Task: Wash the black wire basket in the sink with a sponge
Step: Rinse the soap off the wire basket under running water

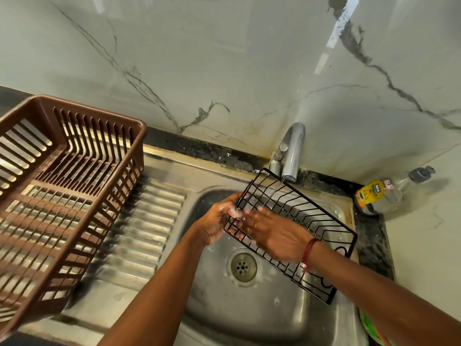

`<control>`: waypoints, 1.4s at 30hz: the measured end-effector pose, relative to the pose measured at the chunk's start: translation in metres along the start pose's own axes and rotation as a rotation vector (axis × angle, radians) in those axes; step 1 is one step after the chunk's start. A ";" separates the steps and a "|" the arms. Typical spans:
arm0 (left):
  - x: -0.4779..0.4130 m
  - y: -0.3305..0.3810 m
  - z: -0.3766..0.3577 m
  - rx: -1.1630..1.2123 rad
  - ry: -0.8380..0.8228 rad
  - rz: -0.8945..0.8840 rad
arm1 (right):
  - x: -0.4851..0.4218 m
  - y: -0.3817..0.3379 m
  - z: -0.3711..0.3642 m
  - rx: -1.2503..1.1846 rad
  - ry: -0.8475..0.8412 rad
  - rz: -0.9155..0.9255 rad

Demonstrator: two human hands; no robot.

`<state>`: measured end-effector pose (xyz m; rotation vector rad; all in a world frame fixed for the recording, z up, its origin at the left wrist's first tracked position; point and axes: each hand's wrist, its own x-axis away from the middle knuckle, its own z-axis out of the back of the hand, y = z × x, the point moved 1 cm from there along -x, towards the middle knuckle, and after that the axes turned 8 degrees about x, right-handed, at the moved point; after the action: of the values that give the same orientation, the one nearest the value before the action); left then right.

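Left hand (219, 219) grips black wire basket (307, 216) by its left end, steadying it tilted over sink (274, 310) under tap (291, 151), likely for rinsing | right hand (272, 237) flat, fingers straight on wires | sponge unseen

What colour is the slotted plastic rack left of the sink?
Brown: the dish rack shows clearly in the head view.

There are two hands, left hand (216, 221) and right hand (275, 237), one black wire basket (307, 213) touching both, one tap (292, 151) just beyond them, one drain (244, 267) beneath the right hand, one brown crate (99, 136) well left of them, and one soap bottle (381, 196) off to their right.
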<state>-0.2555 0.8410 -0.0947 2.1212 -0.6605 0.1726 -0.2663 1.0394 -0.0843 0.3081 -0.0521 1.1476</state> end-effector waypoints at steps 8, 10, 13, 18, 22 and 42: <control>0.004 0.001 0.008 0.022 0.046 -0.028 | 0.002 0.012 -0.004 -0.036 -0.017 -0.256; 0.006 0.003 0.007 0.039 0.060 -0.031 | 0.002 -0.001 -0.008 0.030 -0.051 -0.014; 0.009 0.003 0.011 0.044 0.074 -0.040 | 0.001 0.009 -0.006 0.081 -0.052 0.039; 0.010 0.006 0.015 0.033 0.090 -0.059 | 0.002 0.017 -0.009 -0.011 -0.042 -0.228; 0.014 0.007 0.018 0.045 0.110 -0.082 | 0.004 0.003 -0.002 0.079 -0.101 0.112; 0.033 0.006 0.030 0.050 0.200 -0.109 | 0.006 0.007 -0.014 0.032 -0.162 0.014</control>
<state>-0.2343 0.8013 -0.0966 2.1467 -0.4258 0.3391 -0.2722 1.0510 -0.0952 0.4296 -0.1782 1.1361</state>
